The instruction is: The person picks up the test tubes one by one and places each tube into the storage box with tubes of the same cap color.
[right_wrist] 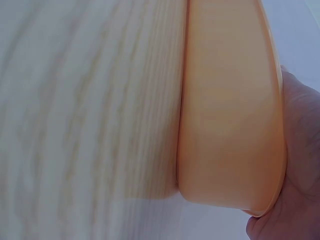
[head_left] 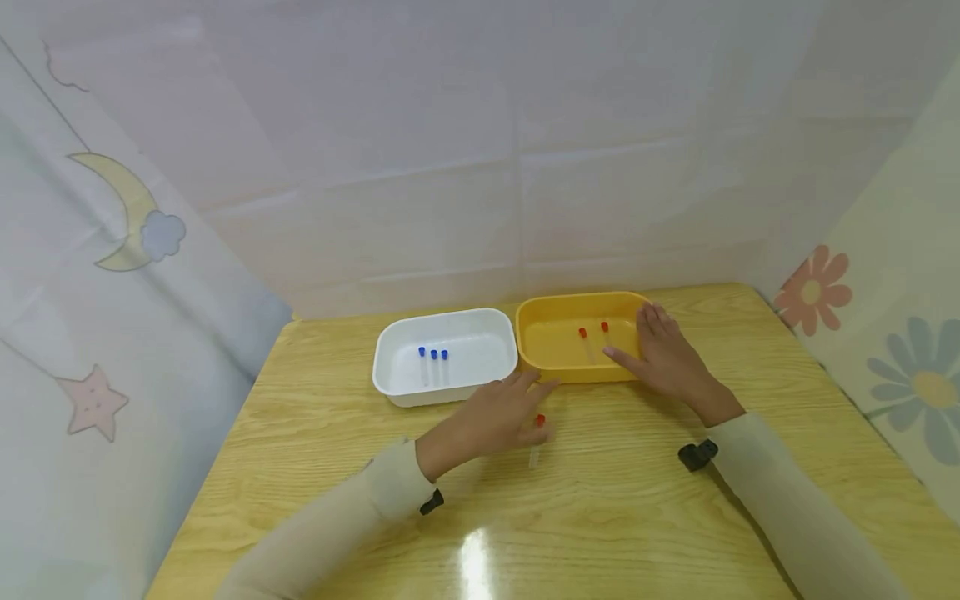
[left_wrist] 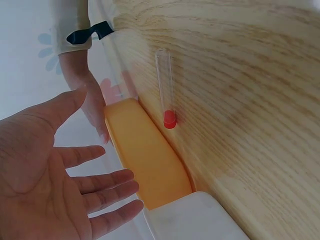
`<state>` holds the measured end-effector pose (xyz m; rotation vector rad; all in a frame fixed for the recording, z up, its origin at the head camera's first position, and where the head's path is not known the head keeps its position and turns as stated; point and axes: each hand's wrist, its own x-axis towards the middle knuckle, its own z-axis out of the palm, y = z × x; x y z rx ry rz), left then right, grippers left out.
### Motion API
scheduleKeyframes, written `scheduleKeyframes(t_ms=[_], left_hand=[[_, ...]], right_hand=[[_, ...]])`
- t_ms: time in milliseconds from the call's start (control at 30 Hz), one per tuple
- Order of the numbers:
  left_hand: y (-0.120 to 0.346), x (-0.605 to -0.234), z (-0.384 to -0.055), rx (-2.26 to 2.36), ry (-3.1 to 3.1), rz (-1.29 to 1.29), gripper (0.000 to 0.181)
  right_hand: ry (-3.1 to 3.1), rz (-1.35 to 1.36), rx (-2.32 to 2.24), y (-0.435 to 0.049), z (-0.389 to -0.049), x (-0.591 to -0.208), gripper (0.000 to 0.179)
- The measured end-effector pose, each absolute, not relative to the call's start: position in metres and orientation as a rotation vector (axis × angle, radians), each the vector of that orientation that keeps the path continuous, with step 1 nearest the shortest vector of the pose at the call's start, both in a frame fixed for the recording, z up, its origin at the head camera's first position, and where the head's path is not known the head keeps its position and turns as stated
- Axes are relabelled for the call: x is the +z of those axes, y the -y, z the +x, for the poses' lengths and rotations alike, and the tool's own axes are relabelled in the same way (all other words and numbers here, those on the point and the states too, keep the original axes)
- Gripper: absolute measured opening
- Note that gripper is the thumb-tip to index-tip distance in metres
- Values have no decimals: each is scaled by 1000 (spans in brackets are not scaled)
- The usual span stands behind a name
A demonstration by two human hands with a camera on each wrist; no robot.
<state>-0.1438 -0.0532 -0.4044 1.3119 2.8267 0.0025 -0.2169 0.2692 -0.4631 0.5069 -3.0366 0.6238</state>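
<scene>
On the wooden table lies a clear tube with a red cap (head_left: 541, 420), in front of the yellow tray (head_left: 577, 375). My left hand (head_left: 487, 421) reaches over this tube with its fingers spread. In the left wrist view the left palm (left_wrist: 40, 180) holds nothing, and the whole tube (left_wrist: 165, 85) shows apart from it. My right hand (head_left: 671, 358) rests on the yellow tray's right end, fingers extended along the rim and thumb over the front corner. Inside the tray lie two more red-capped tubes (head_left: 582, 332).
A white tray (head_left: 386, 379) stands at the left against the yellow one, holding three blue-capped tubes (head_left: 433, 355). A pale cloth backdrop (head_left: 420, 208) rises behind the table (head_left: 600, 517). Black wrist straps (head_left: 697, 455) sit on both sleeves.
</scene>
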Motion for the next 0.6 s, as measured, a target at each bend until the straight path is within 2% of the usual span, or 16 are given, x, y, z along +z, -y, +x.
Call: scheduleKeyframes(t_ms=[300, 467, 600], left_hand=[[56, -412, -143, 32, -2827, 1429, 98], [57, -418, -139, -73, -2774, 1287, 91], [57, -423, -135, -120, -2734, 1213, 93]], right_hand=[[3039, 502, 632, -270, -217, -463, 103], [3039, 503, 635, -269, -216, -462, 103], [3032, 507, 631, -269, -217, -462, 103]])
